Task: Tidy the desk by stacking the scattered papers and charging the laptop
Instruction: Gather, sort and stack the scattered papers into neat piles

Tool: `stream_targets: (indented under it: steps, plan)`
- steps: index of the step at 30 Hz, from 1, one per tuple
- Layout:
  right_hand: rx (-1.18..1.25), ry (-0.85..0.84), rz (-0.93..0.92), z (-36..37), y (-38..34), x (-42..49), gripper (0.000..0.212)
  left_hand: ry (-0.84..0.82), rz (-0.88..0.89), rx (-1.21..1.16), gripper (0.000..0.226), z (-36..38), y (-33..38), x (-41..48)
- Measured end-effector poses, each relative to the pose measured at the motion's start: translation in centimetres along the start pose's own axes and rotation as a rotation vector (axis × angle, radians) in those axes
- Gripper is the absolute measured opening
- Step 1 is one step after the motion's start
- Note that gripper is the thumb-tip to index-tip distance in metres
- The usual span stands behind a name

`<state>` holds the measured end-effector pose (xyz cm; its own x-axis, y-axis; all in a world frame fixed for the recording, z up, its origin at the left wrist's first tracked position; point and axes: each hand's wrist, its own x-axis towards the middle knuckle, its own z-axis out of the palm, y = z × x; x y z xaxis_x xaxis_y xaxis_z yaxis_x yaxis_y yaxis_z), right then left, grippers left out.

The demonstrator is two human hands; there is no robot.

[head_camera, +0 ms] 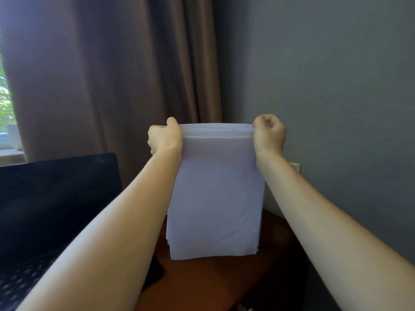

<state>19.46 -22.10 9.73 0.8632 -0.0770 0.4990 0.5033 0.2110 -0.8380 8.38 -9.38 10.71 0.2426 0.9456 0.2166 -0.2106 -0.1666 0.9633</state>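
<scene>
Head view, left hand [165, 138], right hand [269, 135] fingers pinching upright smooth white paper stack [215, 194]

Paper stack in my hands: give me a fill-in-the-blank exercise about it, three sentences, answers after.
The left hand and right hand grip the stack of papers at its ____ edge.
The open laptop sits to the stack's ____.
The curtain behind the laptop is ____.
Missing words: top, left, brown.

Prob. a home rm: brown curtains [101, 75] by window [4, 97], grey wall [325, 75], wood desk [224, 283] w/ laptop [51, 198].
</scene>
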Motion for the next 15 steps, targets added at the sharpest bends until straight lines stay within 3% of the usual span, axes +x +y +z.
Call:
stream_targets:
  steps: [9, 15]
  plan:
    - [-0.072, -0.036, -0.046, 0.23, 0.05, 0.17, 0.012, -0.030, 0.028, -0.010, 0.036, 0.17, -0.34, 0.15]
    - [-0.065, -0.008, -0.050, 0.70, 0.25, 0.44, 0.015, 0.023, 0.056, 0.022, 0.019, 0.28, -0.37, 0.22]
